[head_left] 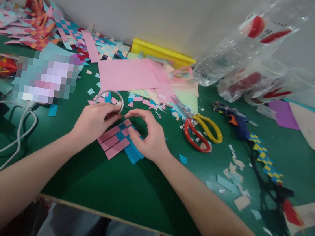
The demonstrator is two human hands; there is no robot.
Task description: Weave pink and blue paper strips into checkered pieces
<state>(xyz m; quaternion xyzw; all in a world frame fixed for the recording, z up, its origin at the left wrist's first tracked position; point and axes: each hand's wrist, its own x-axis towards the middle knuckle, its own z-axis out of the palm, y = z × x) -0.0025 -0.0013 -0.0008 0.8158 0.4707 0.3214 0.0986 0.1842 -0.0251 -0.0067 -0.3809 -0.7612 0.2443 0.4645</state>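
Note:
A roll of clear tape (110, 92) stands on its edge in my left hand (96, 118), whose fingers are closed on its right side. Below the roll lies a woven piece of pink and blue paper strips (116, 143), its loose strip ends pointing toward me. My right hand (151, 135) is curved over the right side of the weave, thumb on the paper and index finger reaching toward the tape. The thumb and index finger are apart; whether a bit of tape is between the hands is too small to tell.
Red-and-yellow scissors (200, 130) lie right of my hands, near paper scraps (236, 176). Pink sheets (131, 74) and a yellow tray (163, 54) are behind. A blue glue gun (240, 123) and bottles (230, 53) stand right; a white cable (20, 136) runs left.

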